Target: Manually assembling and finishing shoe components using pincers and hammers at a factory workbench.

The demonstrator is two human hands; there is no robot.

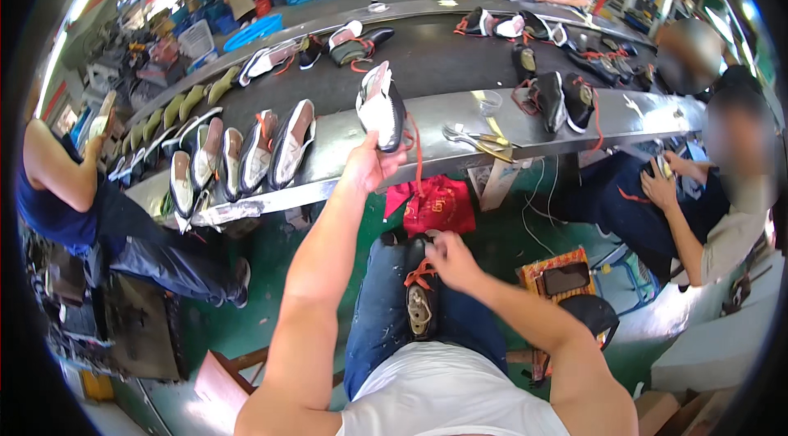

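Observation:
My left hand (373,164) reaches out to the metal edge of the bench and grips a shoe (379,110) by its lower end. That shoe is white with a dark side, tilted up, and an orange-red lace (419,153) hangs from it. Between my thighs rests a dark shoe (419,305) with an orange lace tied across it and a greyish opening toward me. At its far end my right hand (453,260) has curled fingers, close to the dark toe. What those fingers pinch, if anything, is hidden.
Several white-and-brown shoes (291,145) stand along the bench edge (332,132) at left; dark shoes (554,101) stand at right. Pliers-like tools (476,141) lie nearby. A red bag (431,205) hangs below. Co-workers sit at right (698,190) and stand at left (61,165).

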